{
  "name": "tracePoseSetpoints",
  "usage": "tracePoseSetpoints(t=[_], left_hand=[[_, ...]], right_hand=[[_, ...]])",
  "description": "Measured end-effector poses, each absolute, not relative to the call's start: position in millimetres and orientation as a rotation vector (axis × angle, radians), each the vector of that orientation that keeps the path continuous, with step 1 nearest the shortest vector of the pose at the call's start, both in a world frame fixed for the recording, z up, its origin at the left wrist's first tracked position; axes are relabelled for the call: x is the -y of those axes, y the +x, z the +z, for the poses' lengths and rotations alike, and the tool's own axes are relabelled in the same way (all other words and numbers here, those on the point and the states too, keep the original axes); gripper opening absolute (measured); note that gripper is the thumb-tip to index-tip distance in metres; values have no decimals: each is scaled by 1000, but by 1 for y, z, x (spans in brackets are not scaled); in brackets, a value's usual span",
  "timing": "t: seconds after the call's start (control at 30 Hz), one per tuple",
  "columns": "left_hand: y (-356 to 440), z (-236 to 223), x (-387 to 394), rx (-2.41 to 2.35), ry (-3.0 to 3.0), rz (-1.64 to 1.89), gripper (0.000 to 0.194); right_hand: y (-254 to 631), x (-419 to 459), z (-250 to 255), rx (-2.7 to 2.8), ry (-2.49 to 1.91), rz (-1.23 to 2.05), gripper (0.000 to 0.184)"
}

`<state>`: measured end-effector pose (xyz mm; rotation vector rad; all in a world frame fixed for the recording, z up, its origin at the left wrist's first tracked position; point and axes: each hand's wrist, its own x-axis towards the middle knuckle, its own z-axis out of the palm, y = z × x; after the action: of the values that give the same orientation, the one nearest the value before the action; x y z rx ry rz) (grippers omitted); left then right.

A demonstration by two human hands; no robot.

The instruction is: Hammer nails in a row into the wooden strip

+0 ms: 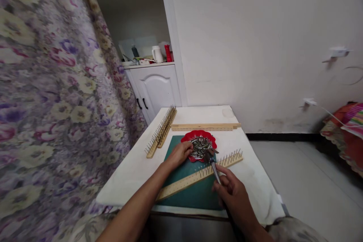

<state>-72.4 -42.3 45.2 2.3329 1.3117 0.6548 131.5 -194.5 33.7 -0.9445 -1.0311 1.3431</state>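
Observation:
My left hand (181, 154) is at the left edge of a red scalloped dish (212, 138), its fingers curled together against a heap of loose nails (200, 146). Whatever sits between those fingertips is hidden. A claw hammer (215, 172) is gripped by its shaft in my right hand (231, 185), head up near the dish's front right rim. Below the dish, a wooden strip (181, 184) lies slantwise on a green mat (195, 198). Nails stand upright along its right part; its left part shows rows of small holes or marks.
Two nail-studded wooden strips (164, 130) lie at the table's left. Bare strips (202, 126) lie across the back of the white-covered table (127, 181). A floral curtain (70, 102) hangs at left. Behind stands a white cabinet (155, 83); a patterned cloth (347, 132) is at right.

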Motion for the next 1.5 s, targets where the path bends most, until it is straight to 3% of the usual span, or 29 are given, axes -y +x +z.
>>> tracePoseSetpoints(t=[0.17,0.47,0.77,1.1,1.3,1.5], left_hand=[[-55,50,87,-1271,2091,884,10],[-23,55,178,-1178,2108,890,15],[-21,55,186,-1231,2088,986,15],[-2,21,190,-1049,1124,1295,14],[0,19,195,-1006,1131,1344,14],[-34,20,176,-1342,1409,1361,16]], right_hand=[[132,190,31,1002,-924,1273,52],[134,190,31,957,-921,1253,55],[136,188,29,953,-892,1311,57],[134,192,33,922,-789,1411,56],[130,194,29,920,-788,1415,58],[131,198,34,978,-882,1305,50]])
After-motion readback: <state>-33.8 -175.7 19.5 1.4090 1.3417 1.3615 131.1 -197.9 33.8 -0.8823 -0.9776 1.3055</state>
